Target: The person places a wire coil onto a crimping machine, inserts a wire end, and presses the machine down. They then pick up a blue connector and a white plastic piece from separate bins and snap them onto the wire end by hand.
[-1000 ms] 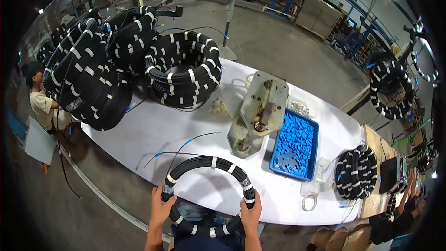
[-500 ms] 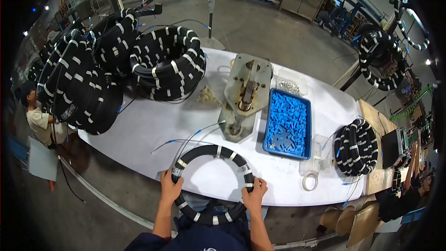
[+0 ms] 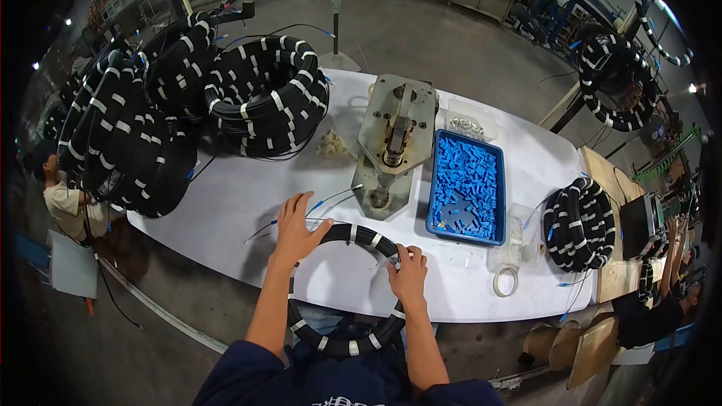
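Observation:
A black cable coil (image 3: 352, 234) bound with white tape bands rests tilted at the near table edge, its lower part hanging towards my body. My right hand (image 3: 408, 274) is closed around the coil's right side. At the upper left of the ring, my left hand (image 3: 298, 231) has its fingers stretched out and spread, with the palm edge over the coil. Thin cable ends with blue sleeves (image 3: 317, 204) stick out beyond the left hand onto the white table (image 3: 226, 218). A metal hand press (image 3: 398, 128) stands just past the coil.
Right of the press sits a blue tray (image 3: 429, 210) of small blue parts, with a clear box (image 3: 470, 122) behind it. A tape roll (image 3: 505, 282) lies nearer. Coil stacks stand left (image 3: 263, 98) and right (image 3: 579, 225). Co-workers (image 3: 68, 203) are at both sides.
My left hand has loosened from the coil's left side and moved up, fingers spreading. My right hand has shifted up slightly along the ring, still gripping it.

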A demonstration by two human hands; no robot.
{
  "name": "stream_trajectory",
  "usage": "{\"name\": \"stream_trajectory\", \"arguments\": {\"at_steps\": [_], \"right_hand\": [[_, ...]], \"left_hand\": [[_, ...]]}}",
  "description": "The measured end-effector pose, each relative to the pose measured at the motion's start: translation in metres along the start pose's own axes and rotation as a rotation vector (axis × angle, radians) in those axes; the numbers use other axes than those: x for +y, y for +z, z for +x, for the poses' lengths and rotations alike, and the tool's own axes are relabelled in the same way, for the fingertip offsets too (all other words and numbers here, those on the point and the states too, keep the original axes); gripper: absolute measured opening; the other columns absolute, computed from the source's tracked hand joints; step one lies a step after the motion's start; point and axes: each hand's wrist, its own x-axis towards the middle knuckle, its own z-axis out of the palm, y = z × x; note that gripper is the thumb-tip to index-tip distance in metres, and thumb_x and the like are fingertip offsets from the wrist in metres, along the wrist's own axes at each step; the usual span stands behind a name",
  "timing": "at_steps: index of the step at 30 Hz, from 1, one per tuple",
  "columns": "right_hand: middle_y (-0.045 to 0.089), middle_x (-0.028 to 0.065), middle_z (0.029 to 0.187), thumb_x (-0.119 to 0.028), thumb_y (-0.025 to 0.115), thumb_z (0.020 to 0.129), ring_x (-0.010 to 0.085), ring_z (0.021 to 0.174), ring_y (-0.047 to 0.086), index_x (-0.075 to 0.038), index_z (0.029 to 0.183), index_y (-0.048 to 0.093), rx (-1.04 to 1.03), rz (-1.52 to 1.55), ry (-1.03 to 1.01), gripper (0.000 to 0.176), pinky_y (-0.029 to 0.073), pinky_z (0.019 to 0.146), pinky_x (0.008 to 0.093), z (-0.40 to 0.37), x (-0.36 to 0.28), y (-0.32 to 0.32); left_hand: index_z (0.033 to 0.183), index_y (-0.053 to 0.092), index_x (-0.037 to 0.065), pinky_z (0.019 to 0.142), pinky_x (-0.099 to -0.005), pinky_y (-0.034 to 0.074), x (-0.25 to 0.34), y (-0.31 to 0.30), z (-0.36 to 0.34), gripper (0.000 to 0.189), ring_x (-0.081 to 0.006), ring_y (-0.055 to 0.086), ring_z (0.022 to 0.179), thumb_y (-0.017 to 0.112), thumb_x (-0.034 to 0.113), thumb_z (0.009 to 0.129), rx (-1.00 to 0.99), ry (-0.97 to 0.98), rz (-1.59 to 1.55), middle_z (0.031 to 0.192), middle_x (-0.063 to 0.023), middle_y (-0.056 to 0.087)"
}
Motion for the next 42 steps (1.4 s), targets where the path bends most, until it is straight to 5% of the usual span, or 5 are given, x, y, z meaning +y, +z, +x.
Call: {"name": "stream_trajectory", "arguments": {"at_steps": [8,10,16,28,42], "right_hand": [[0.054,0.0153,0.119,-0.012,0.076,0.078,0.0383,0.109,0.05,-0.006,0.127,0.059,-0.019,0.052,-0.141,0.052,0.044,0.092,0.0488,0.031,0.004,-0.005],[0.056,0.0159,0.118,-0.011,0.076,0.077,0.039,0.107,0.052,-0.005,0.126,0.06,-0.027,0.07,-0.172,0.052,0.044,0.094,0.0475,0.038,0.004,-0.006],[0.058,0.0136,0.117,-0.012,0.077,0.076,0.038,0.109,0.052,-0.007,0.125,0.061,-0.065,0.041,-0.267,0.051,0.044,0.094,0.0481,0.059,0.003,-0.008],[0.06,0.0142,0.107,-0.025,0.075,0.082,0.0352,0.102,0.058,-0.012,0.137,0.05,0.052,0.25,-0.484,0.062,0.047,0.088,0.0467,0.076,0.001,-0.011],[0.056,0.0146,0.101,-0.028,0.069,0.089,0.035,0.094,0.054,-0.009,0.13,0.056,0.208,0.009,-0.129,0.047,0.047,0.081,0.0453,0.029,-0.018,-0.009]], "left_hand": [[0.13,0.057,0.003,0.101,-0.0531,0.033,-0.057,0.053,0.006,0.056,-0.0377,0.053,0.112,0.063,0.042,0.091,-0.055,-0.339,-0.072,0.112,-0.0152,0.065],[0.116,0.065,0.006,0.091,-0.0479,0.037,-0.051,0.048,0.001,0.036,-0.0329,0.059,0.091,0.059,0.034,0.096,0.072,-0.199,0.041,0.091,-0.0098,0.068],[0.098,0.066,0.011,0.088,-0.0471,0.035,-0.032,0.041,-0.011,0.019,-0.0302,0.054,0.096,0.055,0.026,0.097,0.176,-0.188,0.176,0.091,-0.0066,0.063],[0.103,0.064,0.011,0.086,-0.0461,0.039,-0.016,0.044,-0.026,0.015,-0.0317,0.054,0.097,0.055,0.021,0.097,0.111,-0.006,0.27,0.097,-0.0086,0.058],[0.099,0.066,0.012,0.076,-0.0434,0.044,-0.01,0.061,0.018,0.012,-0.031,0.055,0.088,0.061,0.021,0.093,-0.139,0.287,0.075,0.089,-0.0088,0.057]]}}
